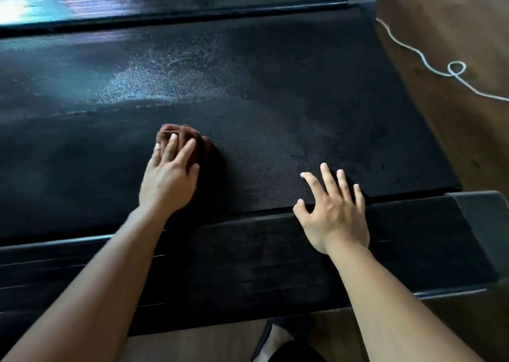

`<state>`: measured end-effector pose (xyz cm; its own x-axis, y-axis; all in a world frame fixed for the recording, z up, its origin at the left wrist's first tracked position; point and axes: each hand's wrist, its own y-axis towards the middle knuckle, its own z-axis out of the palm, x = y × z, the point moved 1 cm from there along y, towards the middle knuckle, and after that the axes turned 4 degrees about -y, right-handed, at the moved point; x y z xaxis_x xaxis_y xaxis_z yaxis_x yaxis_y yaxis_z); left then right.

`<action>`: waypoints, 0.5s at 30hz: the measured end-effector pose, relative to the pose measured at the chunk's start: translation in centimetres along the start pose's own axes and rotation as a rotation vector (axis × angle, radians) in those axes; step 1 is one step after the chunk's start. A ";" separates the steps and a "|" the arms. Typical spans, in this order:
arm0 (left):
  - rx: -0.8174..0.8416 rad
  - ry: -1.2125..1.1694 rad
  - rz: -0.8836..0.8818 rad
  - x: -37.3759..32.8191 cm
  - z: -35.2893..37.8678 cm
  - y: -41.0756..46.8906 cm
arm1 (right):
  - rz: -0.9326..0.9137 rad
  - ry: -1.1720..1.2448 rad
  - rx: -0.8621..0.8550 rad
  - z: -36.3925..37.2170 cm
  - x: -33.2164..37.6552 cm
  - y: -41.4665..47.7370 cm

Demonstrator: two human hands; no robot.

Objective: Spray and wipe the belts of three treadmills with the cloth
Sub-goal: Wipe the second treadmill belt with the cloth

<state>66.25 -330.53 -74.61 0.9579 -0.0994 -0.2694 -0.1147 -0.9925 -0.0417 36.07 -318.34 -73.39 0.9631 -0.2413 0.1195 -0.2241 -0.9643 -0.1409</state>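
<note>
While left hand (168, 183) fingers lie straight, half-hiding the cloth (204, 144), right hand (334, 216) fingers splay on belt (303, 100).

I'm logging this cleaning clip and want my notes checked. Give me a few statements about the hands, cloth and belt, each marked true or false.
1. The left hand presses a cloth onto the belt. True.
2. The right hand holds a spray bottle. False: it lies spread at the belt's near edge, holding nothing.
3. A speckled wet patch lies beyond the cloth. True.
4. The cloth is white. False: it is brown.
5. The white cord lies across the belt. False: it lies on the wooden floor beside the treadmill.
</note>
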 end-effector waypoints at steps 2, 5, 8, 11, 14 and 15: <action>0.016 -0.003 -0.078 -0.6 0.2 2.7 | 0.001 -0.015 -0.005 0.0 -0.1 0.0; 0.033 0.001 -0.070 -3.4 0.3 5.8 | 0.004 -0.016 -0.020 0.1 0.0 0.0; 0.075 -0.027 0.057 -6.5 1.1 6.6 | 0.004 -0.025 -0.020 0.1 0.0 0.0; 0.112 -0.071 0.207 -9.5 1.3 4.6 | 0.008 -0.026 -0.009 0.1 0.0 0.1; 0.142 -0.130 0.252 -11.1 1.4 1.0 | 0.001 -0.029 -0.009 0.0 0.0 0.1; 0.131 -0.145 0.261 -11.2 1.4 -0.1 | 0.000 -0.026 -0.009 0.0 0.0 0.1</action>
<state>55.16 -329.26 -72.90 0.8453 -0.3291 -0.4209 -0.3936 -0.9163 -0.0740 36.03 -318.38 -73.44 0.9667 -0.2381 0.0941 -0.2249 -0.9654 -0.1321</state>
